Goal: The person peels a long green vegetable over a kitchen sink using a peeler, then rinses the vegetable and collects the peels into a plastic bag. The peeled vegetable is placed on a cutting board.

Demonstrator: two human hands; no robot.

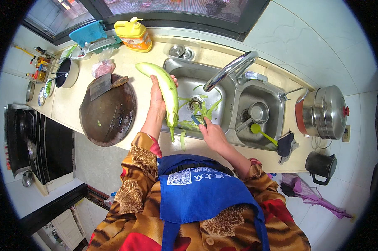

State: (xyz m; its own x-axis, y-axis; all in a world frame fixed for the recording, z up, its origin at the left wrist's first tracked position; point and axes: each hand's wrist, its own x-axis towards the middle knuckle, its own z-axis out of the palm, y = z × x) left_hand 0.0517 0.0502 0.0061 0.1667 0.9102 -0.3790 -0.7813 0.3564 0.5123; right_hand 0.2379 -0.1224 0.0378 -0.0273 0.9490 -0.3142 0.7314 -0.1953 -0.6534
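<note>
My left hand [157,94] is wrapped around a long pale-green vegetable [165,91], perhaps a gourd or an eggplant. Its stem end points down towards me at the sink's left edge, and most of its surface looks pale and peeled. In my right hand [214,135] is a small blue peeler [195,120], partly hidden by the fingers and apart from the vegetable. Green peel strips [212,108] lie below in the left basin of the steel sink [228,117], around the drain [195,104]. One more strip [183,140] lies on the near rim.
A cleaver [100,87] rests on a round chopping board [110,116] at left, with bagged meat [103,67] behind it. The faucet [231,70] arches over the sink. A saucepan [258,112] and green spoon [264,134] occupy the right basin. A steel pot [328,112] stands far right.
</note>
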